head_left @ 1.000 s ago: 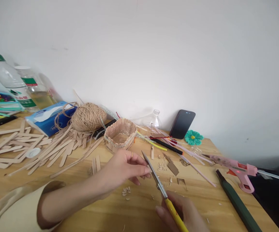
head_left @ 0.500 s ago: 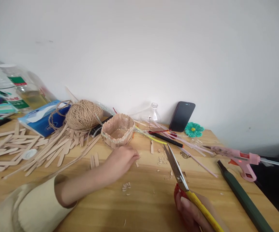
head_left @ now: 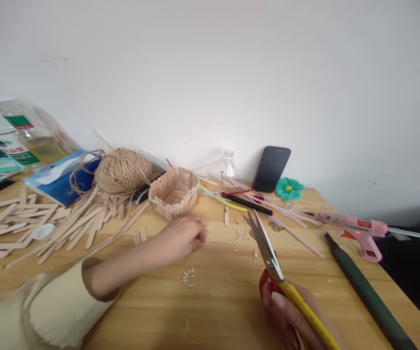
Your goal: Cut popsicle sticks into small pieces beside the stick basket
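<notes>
My right hand point(head_left: 293, 313) holds a pair of scissors point(head_left: 270, 262) with red and yellow handles. Their blades point up and away, slightly apart. Just in front of a small basket point(head_left: 166, 206) made of craft sticks, my left hand point(head_left: 184, 238) is closed with its fingers curled down near the table; what they pinch, if anything, is hidden. Silvery tinsel cord runs around the basket's outside. Small cut wood chips point(head_left: 242, 236) lie between the hand and the blades, and a few pale slivers point(head_left: 188, 276) lie nearer to me.
Many craft sticks point(head_left: 89, 226), a ball of twine point(head_left: 122, 170) and a blue tissue pack point(head_left: 64, 182) spread over the left. Toward the right are a black marker point(head_left: 251, 203), a phone point(head_left: 271, 169), a teal flower point(head_left: 290, 188), a pink glue gun point(head_left: 362, 231) and a dark green bar point(head_left: 370, 296).
The view has shifted slightly, so most things sit a little further left. My left hand's fingers look more tightly curled. The scissors stay in my right hand with their blades apart.
</notes>
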### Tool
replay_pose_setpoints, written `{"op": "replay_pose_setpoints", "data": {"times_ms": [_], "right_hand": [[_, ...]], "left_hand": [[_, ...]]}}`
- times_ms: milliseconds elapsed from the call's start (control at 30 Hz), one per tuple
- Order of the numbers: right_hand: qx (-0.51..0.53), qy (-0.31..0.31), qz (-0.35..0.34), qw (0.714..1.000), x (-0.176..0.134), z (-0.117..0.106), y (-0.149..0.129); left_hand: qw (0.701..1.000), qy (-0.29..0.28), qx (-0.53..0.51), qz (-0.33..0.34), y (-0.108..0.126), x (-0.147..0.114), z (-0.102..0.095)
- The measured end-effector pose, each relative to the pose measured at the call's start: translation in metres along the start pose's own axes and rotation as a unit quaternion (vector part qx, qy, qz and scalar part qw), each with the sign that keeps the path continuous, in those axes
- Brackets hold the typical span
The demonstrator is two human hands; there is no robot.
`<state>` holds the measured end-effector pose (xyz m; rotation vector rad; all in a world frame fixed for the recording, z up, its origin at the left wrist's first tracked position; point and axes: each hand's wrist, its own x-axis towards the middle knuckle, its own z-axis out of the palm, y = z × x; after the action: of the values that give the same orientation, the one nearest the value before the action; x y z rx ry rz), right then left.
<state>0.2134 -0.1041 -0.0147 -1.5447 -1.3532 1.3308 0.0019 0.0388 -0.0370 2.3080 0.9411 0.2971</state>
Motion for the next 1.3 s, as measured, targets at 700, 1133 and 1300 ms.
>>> {"op": "replay_pose_setpoints", "data": {"times_ms": [700,1133,1300], "right_hand": [[0.004,-0.071,-0.093,0.993,0.056,0.020,-0.034],[-0.049,-0.095,-0.151,0.983,0.068,0.035,-0.015],[-0.095,-0.066,-0.152,0.981,0.064,0.034,-0.017]], "left_hand": [[0.832,0.129,-0.521,-0.139,0.041,-0.018,-0.045],[0.768,0.186,-0.591,-0.164,0.050,-0.019,-0.048],[0.766,0.187,-0.592,-0.168,0.050,-0.020,-0.049]]}}
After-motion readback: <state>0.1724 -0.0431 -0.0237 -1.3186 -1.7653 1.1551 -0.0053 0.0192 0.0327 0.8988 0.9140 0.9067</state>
